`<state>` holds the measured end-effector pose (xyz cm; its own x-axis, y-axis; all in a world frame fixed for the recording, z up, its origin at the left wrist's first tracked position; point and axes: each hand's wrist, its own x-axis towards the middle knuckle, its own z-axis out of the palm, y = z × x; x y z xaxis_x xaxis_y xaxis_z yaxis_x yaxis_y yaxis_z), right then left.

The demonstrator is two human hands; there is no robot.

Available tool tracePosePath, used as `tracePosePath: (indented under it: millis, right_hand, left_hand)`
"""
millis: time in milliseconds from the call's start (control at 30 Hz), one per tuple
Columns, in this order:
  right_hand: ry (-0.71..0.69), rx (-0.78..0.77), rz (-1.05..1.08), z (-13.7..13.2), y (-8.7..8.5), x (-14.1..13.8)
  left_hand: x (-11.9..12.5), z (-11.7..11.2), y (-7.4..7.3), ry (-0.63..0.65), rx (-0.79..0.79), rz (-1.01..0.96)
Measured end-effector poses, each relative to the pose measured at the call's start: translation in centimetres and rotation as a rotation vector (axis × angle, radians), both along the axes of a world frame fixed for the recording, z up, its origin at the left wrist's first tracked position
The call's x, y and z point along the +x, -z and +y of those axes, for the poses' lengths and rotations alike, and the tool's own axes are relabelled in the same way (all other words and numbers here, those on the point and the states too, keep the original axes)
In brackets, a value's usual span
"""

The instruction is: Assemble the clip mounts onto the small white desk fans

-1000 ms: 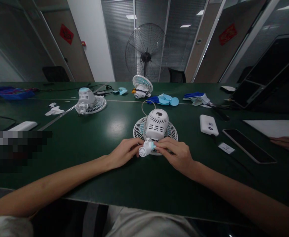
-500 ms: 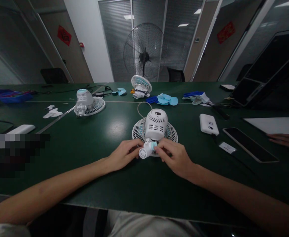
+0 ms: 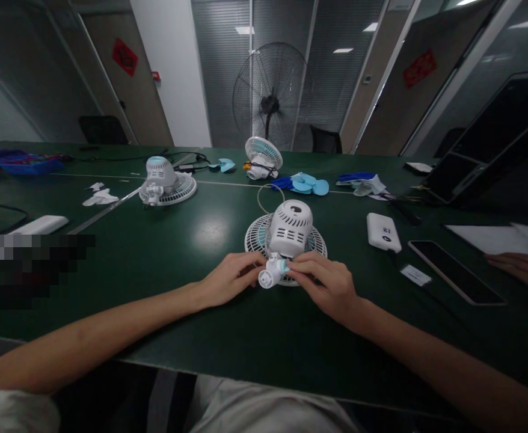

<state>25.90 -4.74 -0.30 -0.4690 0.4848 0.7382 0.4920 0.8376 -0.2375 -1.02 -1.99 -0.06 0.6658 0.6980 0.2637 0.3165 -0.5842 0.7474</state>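
Just left of right hand (image 3: 328, 284), touching, teal knob (image 3: 284, 266)

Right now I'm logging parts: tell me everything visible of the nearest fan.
The fan, apparently white plastic, lies face down on the table. Its rounded motor housing has slots and a top opening; pale blue shows through the grille. A thin loop shows behind. The right hand pinches a blue piece on its joint; the left hand is beside it, contact unclear.

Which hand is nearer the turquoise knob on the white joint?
Right. The right hand is at the turquoise knob; the left hand is left of it, across the white joint.
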Motion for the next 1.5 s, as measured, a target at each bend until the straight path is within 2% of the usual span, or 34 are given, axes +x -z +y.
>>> tracePosePath:
  millis: [100, 267, 400, 633, 833, 967, 1100, 1200, 1500]
  right_hand:
    - [-0.038, -0.133, 0.086, -0.1, -0.3, -0.5]
    - [0.043, -0.341, 0.103, -0.3, -0.6, -1.0]
    - [0.04, -0.281, 0.07, -0.4, -0.3, -0.7]
    - [-0.054, -0.132, -0.026, 0.2, 0.4, 0.8]
    - [0.018, -0.191, 0.056, -0.1, -0.6, -0.7]
    - [0.028, -0.248, 0.083, -0.5, -0.2, -0.7]
    - [-0.043, -0.21, 0.055, -0.3, 0.6, 0.4]
    - [-0.028, -0.176, 0.011, 0.0, 1.0, 0.8]
    - [-0.022, -0.206, 0.083, 0.1, 0.3, -0.2]
  left_hand:
    - [0.0, 0.0, -0.1, 0.0, 0.001, 0.014]
    - [0.0, 0.0, -0.1, 0.011, -0.01, 0.025]
    - [0.0, 0.0, 0.0, 0.002, -0.003, 0.033]
    - [-0.2, 0.1, 0.0, 0.018, -0.005, 0.018]
    - [-0.2, 0.1, 0.0, 0.02, 0.011, 0.034]
    - [0.0, 0.2, 0.0, 0.019, -0.003, 0.022]
    - [0.0, 0.1, -0.2, 0.014, -0.039, 0.006]
    - [-0.1, 0.1, -0.3, 0.021, -0.056, 0.0]
    - [0.1, 0.1, -0.2, 0.028, -0.049, 0.0]
